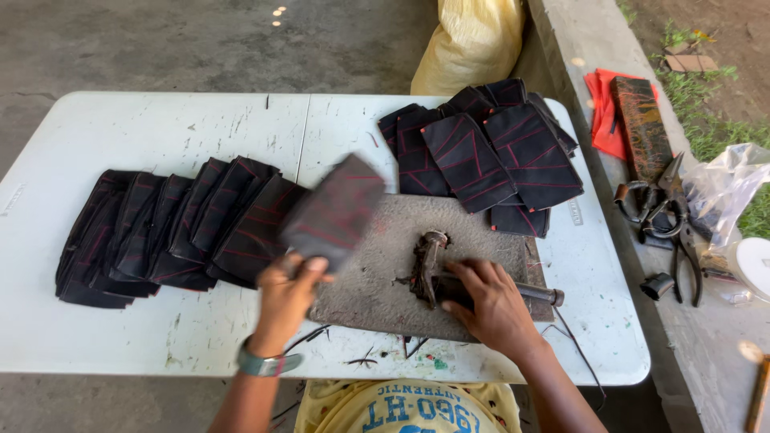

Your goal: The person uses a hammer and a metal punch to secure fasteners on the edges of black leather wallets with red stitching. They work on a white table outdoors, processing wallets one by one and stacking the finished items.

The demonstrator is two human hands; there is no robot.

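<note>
Head view, left hand (287, 290) lifting black piece (333, 210), right hand (491, 303) gripping hammer (437, 269)

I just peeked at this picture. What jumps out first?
Two heaps of black fabric pieces with red stitching: one fanned out at the white table's left, one at the back right. In the middle, the left hand lifts one blurred piece, and the right hand grips a dark metal tool on a grey board.

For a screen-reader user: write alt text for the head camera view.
Seen from above, a person's left hand lifts a dark fabric piece with red stitching while the right hand grips a metal hammer on a grey work slab. Two stacks of similar pieces lie on the white table, and scissors rest on a concrete ledge.
</note>
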